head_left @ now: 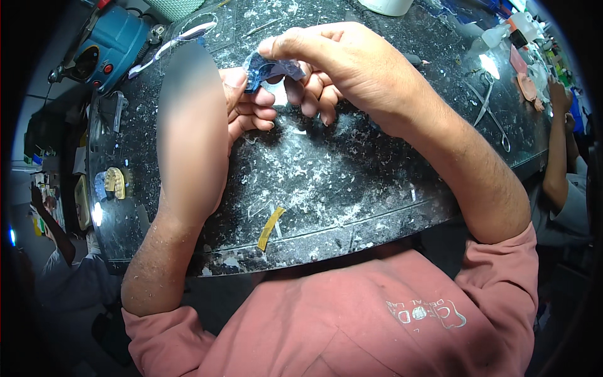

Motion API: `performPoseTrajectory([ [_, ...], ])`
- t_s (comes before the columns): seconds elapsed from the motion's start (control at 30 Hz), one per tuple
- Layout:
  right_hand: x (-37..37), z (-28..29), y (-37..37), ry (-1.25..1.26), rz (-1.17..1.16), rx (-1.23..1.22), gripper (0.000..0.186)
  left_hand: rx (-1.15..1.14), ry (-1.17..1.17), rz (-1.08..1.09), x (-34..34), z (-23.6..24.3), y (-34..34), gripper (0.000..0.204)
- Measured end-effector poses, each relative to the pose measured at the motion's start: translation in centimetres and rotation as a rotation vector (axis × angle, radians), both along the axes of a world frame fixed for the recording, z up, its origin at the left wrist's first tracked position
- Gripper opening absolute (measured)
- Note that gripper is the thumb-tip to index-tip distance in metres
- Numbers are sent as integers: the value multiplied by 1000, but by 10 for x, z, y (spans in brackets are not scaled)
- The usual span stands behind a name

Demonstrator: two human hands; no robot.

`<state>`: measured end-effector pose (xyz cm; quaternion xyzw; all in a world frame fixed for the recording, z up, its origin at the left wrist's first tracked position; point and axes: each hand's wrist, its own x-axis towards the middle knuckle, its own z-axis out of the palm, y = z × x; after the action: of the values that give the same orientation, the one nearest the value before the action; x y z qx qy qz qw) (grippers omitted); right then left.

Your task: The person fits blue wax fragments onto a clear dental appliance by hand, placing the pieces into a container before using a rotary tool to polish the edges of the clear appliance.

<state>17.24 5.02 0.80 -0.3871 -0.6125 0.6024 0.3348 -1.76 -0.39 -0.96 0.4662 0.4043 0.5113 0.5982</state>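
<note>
While the left hand (pixel 210 103) and right hand (pixel 355 66) pinch the blue piece (pixel 255 68) above the bench (pixel 301 173), close inspection seems in hand; the next move likely calls for steady, light pressure.

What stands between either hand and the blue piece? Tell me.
Nothing visible does. The left hand pinches the left end of the blue piece, and the right hand has its fingers at the other end. The blur over the left hand hides part of its back.
</note>
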Motion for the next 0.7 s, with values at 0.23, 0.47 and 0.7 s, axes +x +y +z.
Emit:
performPoseTrajectory([
  [0.23, 0, -4, 1, 20, 58, -65, 43, -24, 96, 51, 3, 4, -1, 32],
  [0.47, -4, -8, -4, 135, 91, -178, 44, -176, 204, -60, -4, 10, -3, 44],
  [0.7, 0, 8, -7, -8, 159, -284, 47, -94, 164, 50, 6, 9, -7, 42],
])
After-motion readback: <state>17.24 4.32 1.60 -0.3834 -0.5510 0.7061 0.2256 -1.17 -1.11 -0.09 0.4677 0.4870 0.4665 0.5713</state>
